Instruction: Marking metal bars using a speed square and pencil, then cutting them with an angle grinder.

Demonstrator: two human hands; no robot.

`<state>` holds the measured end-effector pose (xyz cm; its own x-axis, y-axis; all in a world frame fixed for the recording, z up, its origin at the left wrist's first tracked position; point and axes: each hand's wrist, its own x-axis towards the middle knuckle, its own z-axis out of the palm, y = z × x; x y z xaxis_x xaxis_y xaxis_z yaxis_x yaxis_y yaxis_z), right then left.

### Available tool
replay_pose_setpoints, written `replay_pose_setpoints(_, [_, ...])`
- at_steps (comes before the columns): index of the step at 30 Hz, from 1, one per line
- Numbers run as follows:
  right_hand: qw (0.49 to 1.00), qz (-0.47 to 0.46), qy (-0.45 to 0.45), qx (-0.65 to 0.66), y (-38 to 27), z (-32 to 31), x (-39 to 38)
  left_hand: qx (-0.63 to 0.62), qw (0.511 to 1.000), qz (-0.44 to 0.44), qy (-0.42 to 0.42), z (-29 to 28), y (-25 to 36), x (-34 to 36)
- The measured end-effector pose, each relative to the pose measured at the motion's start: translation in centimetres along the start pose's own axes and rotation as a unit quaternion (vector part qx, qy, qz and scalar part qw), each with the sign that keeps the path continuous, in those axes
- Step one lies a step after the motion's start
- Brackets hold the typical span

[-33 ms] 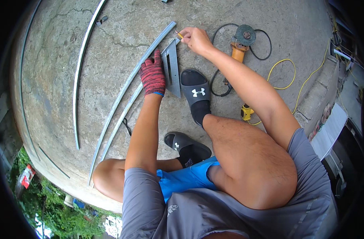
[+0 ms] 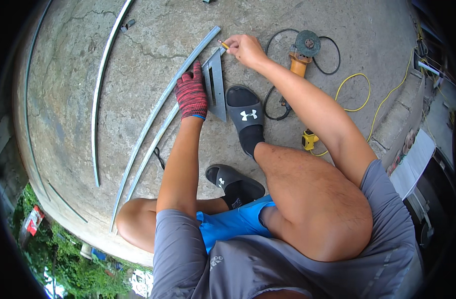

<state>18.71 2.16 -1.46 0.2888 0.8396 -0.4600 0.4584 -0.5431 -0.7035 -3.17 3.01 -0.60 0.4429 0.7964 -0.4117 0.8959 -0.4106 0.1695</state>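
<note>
My left hand (image 2: pixel 190 92), in a red and black striped glove, grips the nearer galvanized metal channel (image 2: pixel 149 155) beside a flat triangular metal plate (image 2: pixel 216 87) with a long slot, its index finger stretched forward. The plate lies against that channel, its narrow tip near my right hand. In my bare right hand (image 2: pixel 241 50) is a short yellow pencil (image 2: pixel 224 45), pinched over the channel's far end by the plate's tip. A second, longer channel (image 2: pixel 158 107) runs alongside, just left of my gloved hand.
An orange angle grinder (image 2: pixel 297 62) with black cord lies right, near a yellow tape measure (image 2: pixel 309 139) and yellow cord (image 2: pixel 367 92). More metal strips (image 2: pixel 95 119) lie left. My sandalled feet (image 2: pixel 248 114) are close by; a white board (image 2: pixel 412 164) is at the right edge.
The pencil in my right hand has tilted very slightly; everything else looks the same.
</note>
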Motion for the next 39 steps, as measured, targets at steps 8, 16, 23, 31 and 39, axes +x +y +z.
replay_pose_setpoints(8, [0.996, -0.08, 0.009, -0.044, 1.2, 0.4, 0.3, -0.018, 1.0, 0.005, 0.022, 0.4, 0.3, -0.2])
replay_pose_setpoints(16, [0.993, -0.107, 0.013, -0.055, 0.8, 0.3, 0.0, -0.064, 0.998, -0.009, 0.011, 1.0, 0.3, 0.5])
replay_pose_setpoints(23, [0.991, -0.116, 0.014, -0.072, 0.9, 0.0, -0.1, -0.056, 0.998, 0.001, 0.037, 0.8, 0.6, 0.4])
replay_pose_setpoints(31, [0.981, -0.147, 0.016, -0.122, -0.1, -0.3, -0.5, -0.008, 1.0, 0.01, 0.024, -0.4, 0.7, 0.6])
replay_pose_setpoints(39, [0.97, -0.194, 0.066, -0.128, 0.5, 0.1, -0.5, -0.004, 1.0, 0.015, 0.026, -0.4, 0.8, 0.9])
